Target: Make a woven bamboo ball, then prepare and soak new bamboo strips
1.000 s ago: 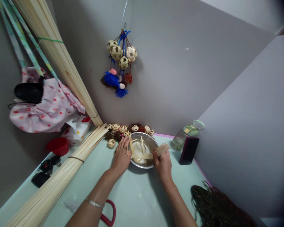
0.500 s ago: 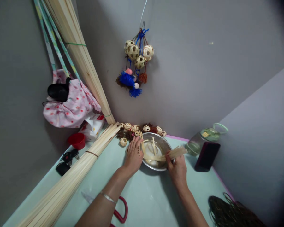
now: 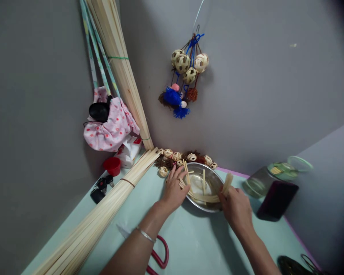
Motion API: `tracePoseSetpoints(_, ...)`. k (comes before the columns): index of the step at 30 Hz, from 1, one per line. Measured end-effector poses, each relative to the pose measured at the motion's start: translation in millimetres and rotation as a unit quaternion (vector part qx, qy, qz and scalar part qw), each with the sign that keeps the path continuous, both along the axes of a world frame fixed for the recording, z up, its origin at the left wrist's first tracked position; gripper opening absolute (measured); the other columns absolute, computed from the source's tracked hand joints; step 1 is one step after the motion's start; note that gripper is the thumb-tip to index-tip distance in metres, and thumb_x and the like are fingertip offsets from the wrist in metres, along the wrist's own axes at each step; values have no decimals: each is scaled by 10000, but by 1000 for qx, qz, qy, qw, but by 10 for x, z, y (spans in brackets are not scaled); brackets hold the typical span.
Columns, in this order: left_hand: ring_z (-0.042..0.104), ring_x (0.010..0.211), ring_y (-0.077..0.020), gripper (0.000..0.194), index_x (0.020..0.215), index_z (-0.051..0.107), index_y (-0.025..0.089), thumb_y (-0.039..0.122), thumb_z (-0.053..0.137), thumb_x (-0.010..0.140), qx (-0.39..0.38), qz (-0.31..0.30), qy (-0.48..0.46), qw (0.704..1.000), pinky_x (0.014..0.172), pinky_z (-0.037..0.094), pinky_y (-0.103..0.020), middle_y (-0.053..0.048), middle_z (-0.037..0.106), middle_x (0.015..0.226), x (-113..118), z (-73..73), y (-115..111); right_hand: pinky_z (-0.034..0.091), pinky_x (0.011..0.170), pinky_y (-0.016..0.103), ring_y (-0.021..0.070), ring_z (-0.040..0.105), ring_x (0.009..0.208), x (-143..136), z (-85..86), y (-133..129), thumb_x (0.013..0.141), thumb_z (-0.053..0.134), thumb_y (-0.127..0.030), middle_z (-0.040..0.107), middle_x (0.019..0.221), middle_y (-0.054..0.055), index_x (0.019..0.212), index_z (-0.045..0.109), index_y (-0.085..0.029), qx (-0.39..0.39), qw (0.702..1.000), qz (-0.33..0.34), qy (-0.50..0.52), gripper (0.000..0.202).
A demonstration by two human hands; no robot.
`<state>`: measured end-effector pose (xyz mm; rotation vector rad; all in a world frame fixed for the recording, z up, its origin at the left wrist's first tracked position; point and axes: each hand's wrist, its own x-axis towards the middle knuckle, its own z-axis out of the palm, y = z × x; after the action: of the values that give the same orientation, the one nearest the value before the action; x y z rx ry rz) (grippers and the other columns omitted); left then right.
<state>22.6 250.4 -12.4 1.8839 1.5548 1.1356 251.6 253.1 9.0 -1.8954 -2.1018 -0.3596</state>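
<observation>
A steel bowl (image 3: 208,209) of clear liquid sits on the table, with pale bamboo strips (image 3: 204,182) standing and lying in it. Over its left rim is my left hand (image 3: 174,187), fingers long and slightly apart, with strip ends between thumb and forefinger. My right hand (image 3: 236,204) is closed around the other end of a bundle of bamboo strips (image 3: 227,183) at the right rim. Between my hands the bundle curves down along the near side of the bowl. Scissors with red handles (image 3: 162,258) lie partly under my left forearm.
Long bamboo strips (image 3: 114,198) lie tied on the left; another tied bundle (image 3: 129,80) leans in the corner. Small woven balls (image 3: 163,172) line the back edge. A phone (image 3: 278,200) and a jar (image 3: 258,181) stand right. Keys (image 3: 101,187) and a red cup (image 3: 112,166) are left.
The view has swung left, so everything sits farther right. My right hand has tipped the bundle's end more upright. My left hand stays at the bowl's left rim.
</observation>
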Motion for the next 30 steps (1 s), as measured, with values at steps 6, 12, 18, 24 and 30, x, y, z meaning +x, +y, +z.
tracePoseSetpoints(6,395,1421,-310,518,1361,506,126,323,613,894,5,-11,34,999,1173,345,-490,-171,532,1452,16,141,-52,369,654,342,268,554,813,60,244,52,908,509,-182,645,801,77,882,612,-206,28,992,54,-115,109)
tracePoseSetpoints(12,325,1460,-297,329,1164,682,146,346,524,956,46,-92,132,986,1248,117,-490,-128,644,1339,121,271,-171,279,505,287,216,591,764,-24,487,66,893,494,-98,598,817,60,872,608,-216,-2,988,36,-150,165)
tracePoseSetpoints(18,557,1275,-346,452,1041,752,109,427,437,985,22,-143,194,970,1220,156,-545,-188,745,1111,232,226,-274,243,491,279,214,637,803,-221,620,181,897,530,-86,615,953,87,1061,633,-209,-72,977,32,-199,229)
tracePoseSetpoints(24,617,1173,-338,565,1050,753,158,592,404,953,16,-151,221,963,1206,158,-558,-164,753,1075,242,249,-324,301,525,290,241,637,830,-549,644,281,905,525,-78,617,1034,123,1099,626,-187,-89,972,55,-209,244)
tracePoseSetpoints(30,594,1217,-330,666,1118,736,139,661,368,930,-2,-158,249,956,1214,139,-536,-180,734,1153,257,241,-312,359,579,283,245,599,905,-736,610,253,910,506,-59,606,1006,121,1097,591,-179,-19,982,70,-174,239)
